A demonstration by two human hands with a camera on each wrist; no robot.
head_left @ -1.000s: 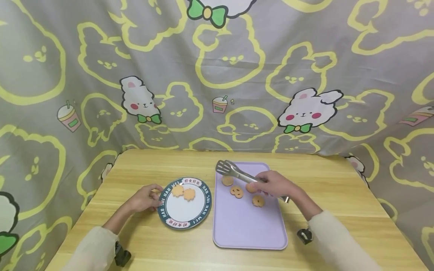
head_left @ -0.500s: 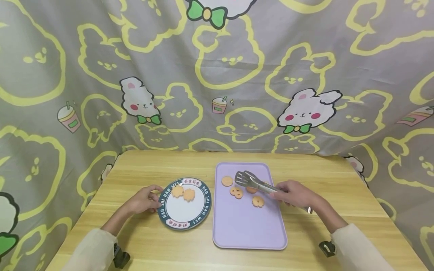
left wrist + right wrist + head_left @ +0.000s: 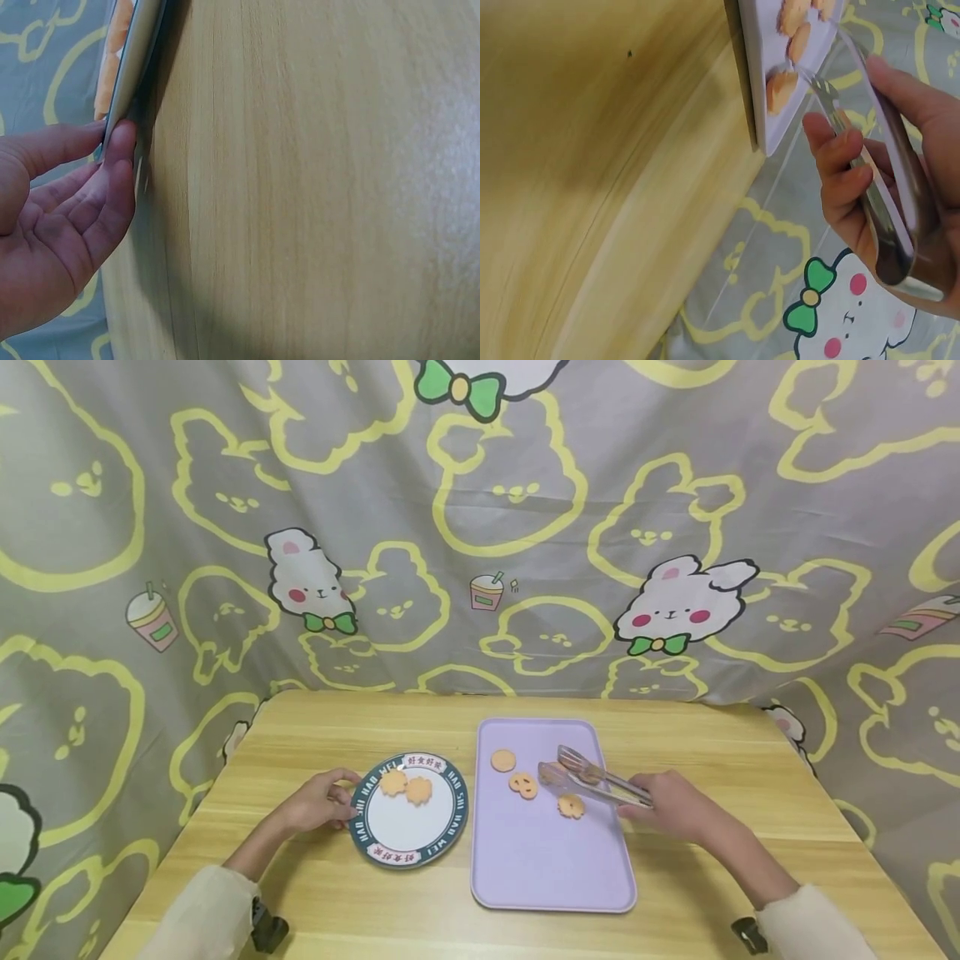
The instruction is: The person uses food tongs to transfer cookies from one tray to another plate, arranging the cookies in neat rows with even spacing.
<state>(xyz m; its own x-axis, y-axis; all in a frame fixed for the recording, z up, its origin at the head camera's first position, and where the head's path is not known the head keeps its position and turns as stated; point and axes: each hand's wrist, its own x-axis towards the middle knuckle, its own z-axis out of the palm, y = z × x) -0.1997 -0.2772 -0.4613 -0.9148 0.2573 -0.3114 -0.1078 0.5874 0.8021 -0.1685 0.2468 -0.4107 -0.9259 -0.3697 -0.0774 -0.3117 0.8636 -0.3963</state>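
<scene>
Silver metal tongs [image 3: 618, 782], their arms apart, are gripped by the right hand [image 3: 667, 806] at the right edge of the lilac tray [image 3: 551, 868]; their heads are over its far half, partly hiding cookies there, and contact cannot be told. A round cookie [image 3: 503, 761], a pretzel-shaped cookie [image 3: 522, 786] and a notched cookie [image 3: 572, 807] lie visible on the tray. Left of it on the surface [image 3: 360, 910], the left hand [image 3: 322, 802] pinches the outer rim of a plate [image 3: 408, 827] bearing two flower-shaped cookies [image 3: 418, 791].

slotted metal tongs [image 3: 611, 780] slant, arms spread, near a scalloped tan cookie [image 3: 571, 807]; left of them, a teal-rimmed white plate [image 3: 408, 837] bears two cookies [image 3: 419, 791].
</scene>
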